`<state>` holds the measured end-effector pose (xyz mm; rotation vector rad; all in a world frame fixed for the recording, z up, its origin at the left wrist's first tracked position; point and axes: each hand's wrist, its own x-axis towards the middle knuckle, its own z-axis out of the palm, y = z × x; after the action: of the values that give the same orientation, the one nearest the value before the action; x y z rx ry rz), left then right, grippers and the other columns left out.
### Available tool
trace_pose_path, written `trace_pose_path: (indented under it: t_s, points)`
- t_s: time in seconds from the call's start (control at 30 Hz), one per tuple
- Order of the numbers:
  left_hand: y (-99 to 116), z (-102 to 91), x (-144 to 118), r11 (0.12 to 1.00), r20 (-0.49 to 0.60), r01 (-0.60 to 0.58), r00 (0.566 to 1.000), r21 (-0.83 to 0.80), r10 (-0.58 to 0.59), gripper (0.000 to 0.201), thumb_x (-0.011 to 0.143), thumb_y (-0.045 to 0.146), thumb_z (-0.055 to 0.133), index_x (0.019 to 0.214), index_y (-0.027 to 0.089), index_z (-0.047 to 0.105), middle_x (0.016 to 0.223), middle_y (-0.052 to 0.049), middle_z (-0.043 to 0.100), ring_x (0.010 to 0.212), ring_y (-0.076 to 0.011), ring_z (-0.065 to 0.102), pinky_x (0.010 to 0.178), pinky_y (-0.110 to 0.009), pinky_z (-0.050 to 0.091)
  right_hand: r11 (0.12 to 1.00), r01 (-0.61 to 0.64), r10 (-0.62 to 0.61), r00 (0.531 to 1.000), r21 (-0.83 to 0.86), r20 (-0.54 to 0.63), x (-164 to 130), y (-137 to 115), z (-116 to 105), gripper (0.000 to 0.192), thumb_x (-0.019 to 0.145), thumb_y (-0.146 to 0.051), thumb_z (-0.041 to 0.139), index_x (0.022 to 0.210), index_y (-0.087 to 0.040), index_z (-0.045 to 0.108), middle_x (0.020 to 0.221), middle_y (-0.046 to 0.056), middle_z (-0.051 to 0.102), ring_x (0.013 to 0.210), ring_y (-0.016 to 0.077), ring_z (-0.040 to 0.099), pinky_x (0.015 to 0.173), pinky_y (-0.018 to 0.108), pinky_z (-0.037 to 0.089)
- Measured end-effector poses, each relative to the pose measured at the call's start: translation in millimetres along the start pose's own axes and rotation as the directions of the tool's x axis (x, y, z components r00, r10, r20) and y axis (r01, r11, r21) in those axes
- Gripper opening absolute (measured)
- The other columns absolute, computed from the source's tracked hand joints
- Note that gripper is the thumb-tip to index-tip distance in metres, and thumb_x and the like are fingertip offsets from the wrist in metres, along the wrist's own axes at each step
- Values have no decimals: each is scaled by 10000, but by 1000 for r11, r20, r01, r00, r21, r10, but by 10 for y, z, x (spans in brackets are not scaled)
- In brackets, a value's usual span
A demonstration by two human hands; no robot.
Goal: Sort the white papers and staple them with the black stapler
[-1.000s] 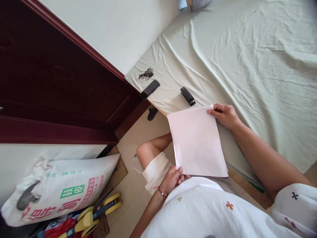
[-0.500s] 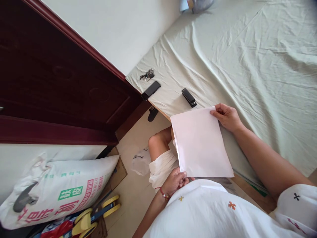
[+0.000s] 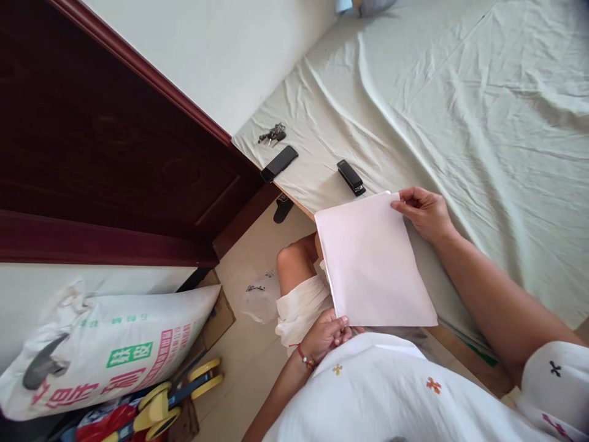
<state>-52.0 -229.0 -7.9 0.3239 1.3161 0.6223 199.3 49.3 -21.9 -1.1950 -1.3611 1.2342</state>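
White sheets of paper (image 3: 375, 264), apparently more than one, are held in front of my body above my lap. My left hand (image 3: 332, 331) pinches the near left corner, its thumb on top and its other fingers underneath. At the far right corner my right hand (image 3: 423, 210) grips the paper between thumb and fingers. Just beyond the far edge of the paper, a black stapler (image 3: 351, 177) lies on the bed, touched by neither hand.
A black phone (image 3: 280, 164) and a bunch of keys (image 3: 273, 134) lie on the pale bed sheet (image 3: 460, 123). On the left are a dark red door (image 3: 115, 135), a printed white sack (image 3: 124, 350) and a yellow-wheeled toy (image 3: 156, 408). A plastic bag (image 3: 262, 301) is on the floor.
My right hand has risen slightly with the far right corner, and the sheets' far edges now look a little offset. My left hand keeps its hold; the view has shifted slightly.
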Motion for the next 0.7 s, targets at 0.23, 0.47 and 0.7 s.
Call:
trace_pose_path:
  t_s: [0.23, 0.47, 0.7]
  points:
    - [101, -101, 45, 997, 103, -68, 993, 48, 63, 434, 793, 509, 771, 910, 100, 684, 648, -70, 666, 496, -62, 344, 485, -254, 109, 1000, 1, -3, 998, 25, 69, -34, -66, 6, 316, 725, -480, 870, 834, -236, 701, 724, -5, 589, 648, 148, 487, 622, 310, 397]
    - [176, -417, 97, 986, 90, -105, 992, 127, 94, 446, 805, 553, 777, 815, 141, 605, 575, -23, 595, 461, -52, 337, 486, -243, 141, 986, -62, 40, 989, 154, 143, -154, -393, 20, 325, 712, -476, 896, 809, -220, 722, 636, -27, 558, 555, 103, 400, 529, 289, 315]
    - [239, -616, 183, 991, 193, -91, 979, 99, 70, 580, 771, 631, 815, 984, 116, 655, 636, -33, 634, 479, -99, 512, 451, -226, 251, 989, -114, 85, 960, 97, 266, -546, -811, 20, 282, 786, -514, 863, 837, -259, 756, 537, -35, 514, 473, 105, 395, 440, 283, 302]
